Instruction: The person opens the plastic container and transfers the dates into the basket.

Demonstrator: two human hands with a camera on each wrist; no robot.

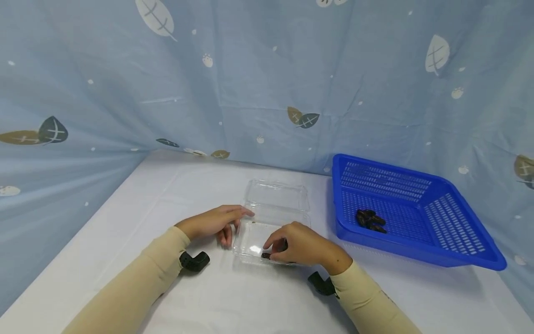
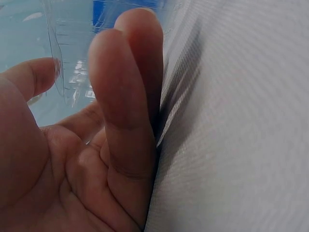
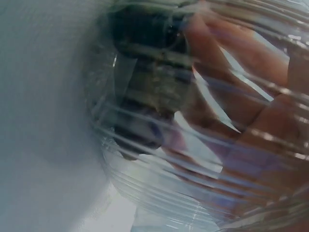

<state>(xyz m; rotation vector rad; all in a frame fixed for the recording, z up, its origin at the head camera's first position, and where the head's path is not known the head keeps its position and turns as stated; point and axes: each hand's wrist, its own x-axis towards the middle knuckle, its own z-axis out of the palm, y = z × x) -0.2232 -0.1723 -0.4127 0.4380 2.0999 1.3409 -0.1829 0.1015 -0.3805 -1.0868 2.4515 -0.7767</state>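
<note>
A clear plastic clamshell box (image 1: 250, 236) lies on the white table with its lid folded back, away from me. My left hand (image 1: 217, 221) is at the box's left side, one finger reaching over the rim. In the left wrist view a fingertip touches the clear wall, and two other fingers (image 2: 118, 82) rest on the cloth. My right hand (image 1: 298, 243) reaches into the box's near side, fingers bent, thumb and fingertips around a dark brown date (image 1: 265, 255). Through the ridged plastic, the right wrist view shows dark shapes (image 3: 137, 128) by the fingers, blurred.
To the right stands a blue plastic basket (image 1: 434, 255) with slotted sides; a small cluster of dates (image 1: 369, 220) lies on its floor. A blue leaf-print curtain (image 1: 267, 83) hangs behind the table. Black devices (image 1: 194, 262) are on both wrists.
</note>
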